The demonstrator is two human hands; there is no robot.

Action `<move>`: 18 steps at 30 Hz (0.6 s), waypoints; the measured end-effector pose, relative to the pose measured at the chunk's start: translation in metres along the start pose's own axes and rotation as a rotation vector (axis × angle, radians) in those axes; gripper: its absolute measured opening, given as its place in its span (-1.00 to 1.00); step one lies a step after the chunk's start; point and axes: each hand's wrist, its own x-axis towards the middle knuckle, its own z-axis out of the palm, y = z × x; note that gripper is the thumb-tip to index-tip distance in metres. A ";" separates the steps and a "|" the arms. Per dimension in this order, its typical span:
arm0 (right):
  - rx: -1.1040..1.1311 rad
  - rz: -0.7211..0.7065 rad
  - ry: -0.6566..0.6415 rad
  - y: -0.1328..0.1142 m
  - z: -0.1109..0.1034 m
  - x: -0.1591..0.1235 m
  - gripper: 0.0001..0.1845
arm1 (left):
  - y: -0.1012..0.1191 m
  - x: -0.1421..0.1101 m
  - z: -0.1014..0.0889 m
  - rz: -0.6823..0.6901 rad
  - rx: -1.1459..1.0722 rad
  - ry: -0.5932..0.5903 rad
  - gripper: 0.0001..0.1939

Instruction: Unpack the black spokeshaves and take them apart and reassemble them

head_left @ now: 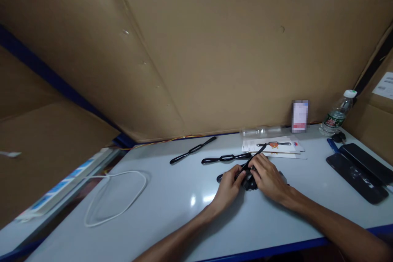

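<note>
My left hand [227,186] is closed, thumb and fingers pinching a long glossy black bar [260,150] that slants up to the right. On the same bar, my right hand [267,175] is closed near its middle, which the fingers partly hide. Under and between the hands lies a dark crumpled thing [250,183] whose kind I cannot make out. Two similar black bars, each with a rectangular slot at its centre, rest on the table: a nearer slotted bar [214,159] and a farther slotted bar [183,155].
Printed cards [250,144] and clear plastic packaging [260,132] lie behind my hands. A phone [300,116] leans on the cardboard wall [215,69]. A water bottle [334,119] and a dark open case [353,178] stand right. A white cable [130,208] and power strip [66,186] are left.
</note>
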 end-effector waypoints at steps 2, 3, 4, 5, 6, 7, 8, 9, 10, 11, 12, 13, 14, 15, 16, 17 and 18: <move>-0.022 0.086 0.018 0.001 0.000 0.000 -0.90 | -0.001 0.000 0.000 -0.001 -0.004 0.006 -0.66; -0.043 0.127 0.015 0.002 0.001 0.001 -0.92 | -0.001 0.000 0.000 -0.001 -0.007 0.008 -0.65; -0.064 0.151 0.001 0.003 0.001 0.001 -0.92 | -0.001 0.000 -0.001 -0.002 -0.009 0.009 -0.65; -0.082 0.153 -0.017 0.004 0.002 0.001 -0.90 | -0.001 0.000 -0.001 -0.002 -0.012 0.008 -0.64; -0.099 0.137 -0.034 0.005 0.002 0.002 -0.88 | -0.001 0.000 -0.001 -0.002 -0.014 0.005 -0.64; -0.114 0.105 -0.048 0.006 0.003 0.002 -0.88 | -0.001 0.000 -0.001 -0.002 -0.018 0.004 -0.63; -0.127 0.064 -0.055 0.007 0.003 0.001 -0.88 | -0.001 0.000 -0.001 -0.002 -0.021 0.002 -0.63; -0.140 0.021 -0.054 0.007 0.002 0.001 -0.87 | -0.001 0.000 -0.001 -0.003 -0.026 0.002 -0.63; -0.151 -0.021 -0.047 0.008 0.002 0.000 -0.83 | -0.001 0.000 -0.001 -0.005 -0.030 0.003 -0.63; -0.155 -0.060 -0.040 0.008 0.002 0.000 -0.78 | -0.001 0.000 -0.001 -0.008 -0.033 0.005 -0.63; -0.148 -0.091 -0.034 0.008 0.002 -0.001 -0.74 | -0.001 0.000 -0.001 -0.011 -0.037 0.007 -0.63; -0.129 -0.113 -0.029 0.008 0.002 -0.001 -0.70 | -0.002 0.001 -0.001 -0.015 -0.041 0.006 -0.64; -0.101 -0.124 -0.023 0.009 0.003 -0.002 -0.68 | -0.003 0.001 -0.001 -0.019 -0.046 0.005 -0.64; -0.069 -0.120 -0.018 0.010 0.004 -0.002 -0.67 | -0.003 0.002 -0.001 -0.023 -0.049 0.003 -0.64; -0.037 -0.103 -0.014 0.011 0.005 -0.001 -0.67 | -0.004 0.002 -0.001 -0.027 -0.053 0.002 -0.64; -0.011 -0.076 -0.010 0.012 0.006 -0.001 -0.67 | -0.005 0.003 -0.001 -0.031 -0.057 0.002 -0.64; 0.006 -0.044 -0.003 0.013 0.007 0.000 -0.68 | -0.006 0.003 -0.001 -0.035 -0.060 0.003 -0.63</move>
